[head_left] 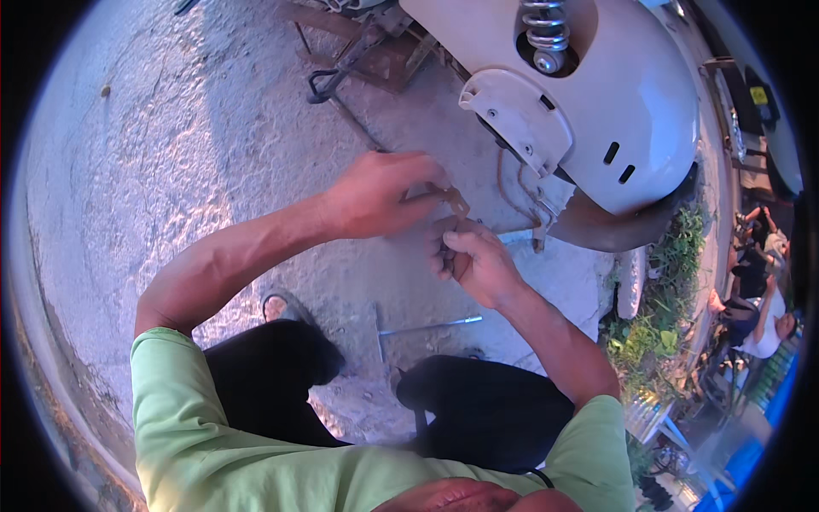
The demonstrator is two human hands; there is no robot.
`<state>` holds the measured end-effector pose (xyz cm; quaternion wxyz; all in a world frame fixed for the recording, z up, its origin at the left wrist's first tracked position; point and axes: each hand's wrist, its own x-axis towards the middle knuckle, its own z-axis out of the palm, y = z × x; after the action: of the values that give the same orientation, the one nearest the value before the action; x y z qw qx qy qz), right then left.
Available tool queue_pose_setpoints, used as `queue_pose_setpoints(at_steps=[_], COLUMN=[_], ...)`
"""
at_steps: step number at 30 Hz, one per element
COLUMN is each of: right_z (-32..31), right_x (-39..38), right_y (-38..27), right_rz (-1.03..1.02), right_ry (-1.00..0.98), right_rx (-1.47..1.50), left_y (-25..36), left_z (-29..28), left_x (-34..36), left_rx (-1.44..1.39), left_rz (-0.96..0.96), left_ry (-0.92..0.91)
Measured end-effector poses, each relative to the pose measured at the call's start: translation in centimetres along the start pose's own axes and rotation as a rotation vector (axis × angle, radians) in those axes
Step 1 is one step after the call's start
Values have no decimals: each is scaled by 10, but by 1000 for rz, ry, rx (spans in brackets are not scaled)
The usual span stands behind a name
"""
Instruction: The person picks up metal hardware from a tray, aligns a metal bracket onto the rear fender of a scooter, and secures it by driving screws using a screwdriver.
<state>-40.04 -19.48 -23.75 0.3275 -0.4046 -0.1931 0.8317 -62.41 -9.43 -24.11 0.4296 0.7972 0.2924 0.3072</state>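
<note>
My left hand point(388, 194) is closed, its thumb and forefinger pinching a small flat brownish metal piece point(458, 203) with a slot or hole in it. Just below that piece is my right hand point(475, 260), fingers curled in and thumb pressed against them. Whatever the right fingers may hold is too small and shaded to make out. Both hands are in mid-air over the concrete, in front of a white rounded vehicle body panel point(636, 119) with a coil spring point(546, 30) showing through its opening.
A metal T-shaped wrench point(431, 326) lies on the ground between my legs. Rusty metal framework point(375, 55) stands at the far side, and a brown cable point(512, 183) hangs beside the panel. Weeds point(661, 316) grow at right; people point(759, 307) sit beyond.
</note>
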Motion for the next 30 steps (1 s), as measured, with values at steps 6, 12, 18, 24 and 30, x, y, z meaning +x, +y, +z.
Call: queue_pose_setpoints(at_steps=[6,12,18,24,30], right_z=[-26,-21,-19,-8,-11], right_x=[24,-13,-32,-42,-40], right_y=[11,-10,-32,-46,-48], right_rz=[-90,-262,-434,-516,-472], right_ry=[243,228,222,171,185], right_rx=[-160,-416,-627,-677,-500], left_y=[-10,35,53,82,78], left_z=[25,22,16,8,0], left_x=[-15,-10,17,17,24], left_rx=[190,61,55,103,329], left_rz=[-6,-138,-110,42,145], left_ry=[-42,-52,-114,-82,-16])
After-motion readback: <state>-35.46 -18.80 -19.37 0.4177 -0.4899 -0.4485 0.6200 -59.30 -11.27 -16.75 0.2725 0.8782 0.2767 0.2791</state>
